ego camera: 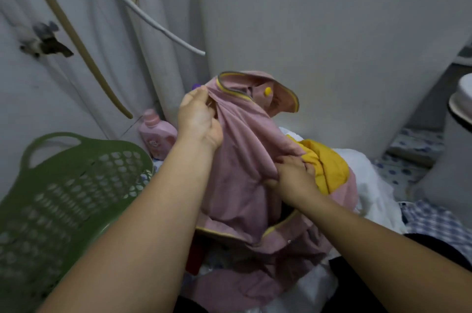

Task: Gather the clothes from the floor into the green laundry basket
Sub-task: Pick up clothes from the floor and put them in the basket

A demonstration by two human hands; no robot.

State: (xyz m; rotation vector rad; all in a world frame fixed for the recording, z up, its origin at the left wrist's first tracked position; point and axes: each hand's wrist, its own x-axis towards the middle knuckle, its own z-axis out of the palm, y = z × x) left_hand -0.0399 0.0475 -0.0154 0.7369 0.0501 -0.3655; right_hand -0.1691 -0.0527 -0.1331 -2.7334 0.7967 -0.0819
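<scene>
A pink garment [242, 159] with yellow and grey trim is lifted above a heap of clothes on the floor. My left hand [198, 118] grips it near the top. Lower down, my right hand [293, 174] holds its middle fold, touching a yellow cloth [329, 164] that lies against it. The green laundry basket [63, 185] stands to the left, tilted toward me; its perforated inside shows no clothes. White cloth [370, 185], a blue checked piece [434, 220] and a dark piece [357, 277] lie in the heap at right.
A pink detergent bottle [157, 137] stands by the wall behind the basket. A white hose [143, 13] and a tan hose [76, 36] hang down the wall at left, near a tap [43, 40]. A white basin [462, 100] sits at the right edge over patterned floor tiles [408, 159].
</scene>
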